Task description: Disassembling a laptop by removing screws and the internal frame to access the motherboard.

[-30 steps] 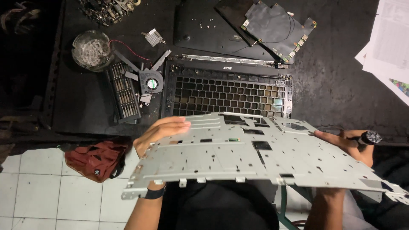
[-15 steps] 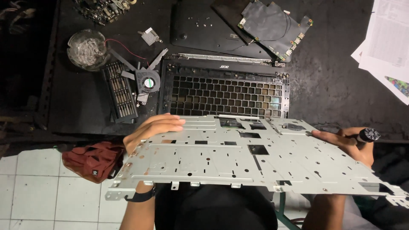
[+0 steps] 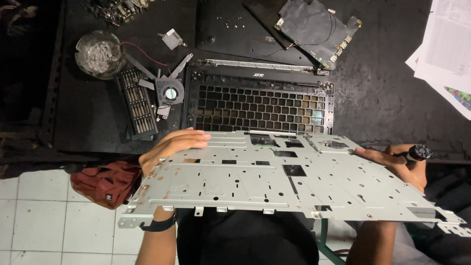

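A silver perforated metal plate point(image 3: 274, 184) is held flat above my lap, in front of the dark table. My left hand point(image 3: 169, 147) grips its left far edge, fingers over the top. My right hand point(image 3: 400, 164) holds the plate's right far edge and also clutches a black-handled screwdriver point(image 3: 418, 152). Beyond the plate lies an opened black laptop base point(image 3: 257, 100) showing an empty keyboard grid.
On the table point(image 3: 387, 88) lie a black circuit board point(image 3: 316, 29), a small cooling fan point(image 3: 170, 92), a bit holder point(image 3: 137, 105), a glass ashtray point(image 3: 98, 53) and papers point(image 3: 446, 54) at right. A red cloth pouch point(image 3: 105, 181) sits at the left over white tiled floor.
The plate has swung lower and further left toward me, its left corner dropping. Both hands kept their hold.
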